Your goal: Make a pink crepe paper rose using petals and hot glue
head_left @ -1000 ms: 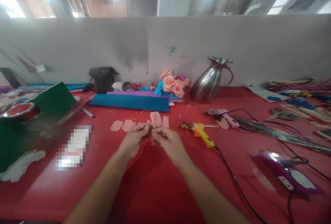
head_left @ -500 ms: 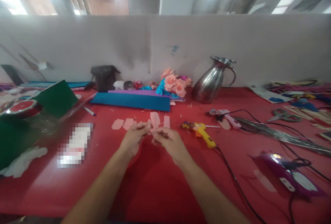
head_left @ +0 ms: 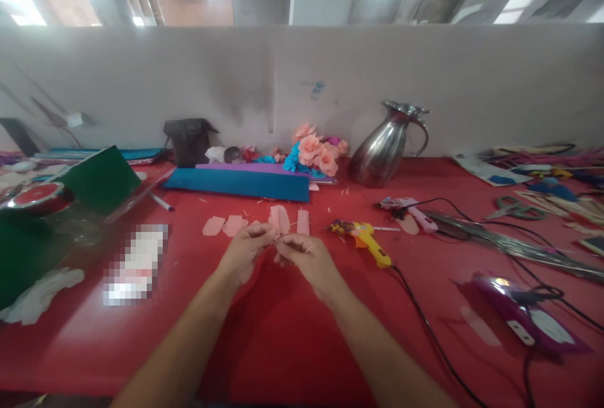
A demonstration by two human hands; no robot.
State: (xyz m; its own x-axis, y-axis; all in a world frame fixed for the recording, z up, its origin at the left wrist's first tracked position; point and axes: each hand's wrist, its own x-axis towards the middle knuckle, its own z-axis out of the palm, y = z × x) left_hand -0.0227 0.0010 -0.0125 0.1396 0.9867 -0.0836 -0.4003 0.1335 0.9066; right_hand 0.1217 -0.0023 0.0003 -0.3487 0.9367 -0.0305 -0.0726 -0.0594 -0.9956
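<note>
Over the middle of the red table, my left hand [head_left: 244, 252] and my right hand [head_left: 307, 258] meet, both closed in a pinch. Between their fingertips is the lower end of a pink paper petal [head_left: 280, 217], which stands up above the fingers. The exact spot where each fingertip grips it is partly hidden. Just behind the hands lie several cut pink paper pieces, among them a rounded piece [head_left: 214, 226] to the left and a narrow strip [head_left: 302, 222] to the right.
A yellow glue gun [head_left: 365, 241] and a pink glue gun [head_left: 418, 214] lie to the right with cords. Farther back stand pink paper flowers [head_left: 311, 149] and a steel jug [head_left: 384, 147]. Blue paper [head_left: 236, 185], scissors [head_left: 516, 208] and a purple power strip [head_left: 533, 317] lie around.
The pink petal between my fingertips has turned a little and looks broader at its top. My hands have stayed almost in place, and the whole view has shifted very slightly.
</note>
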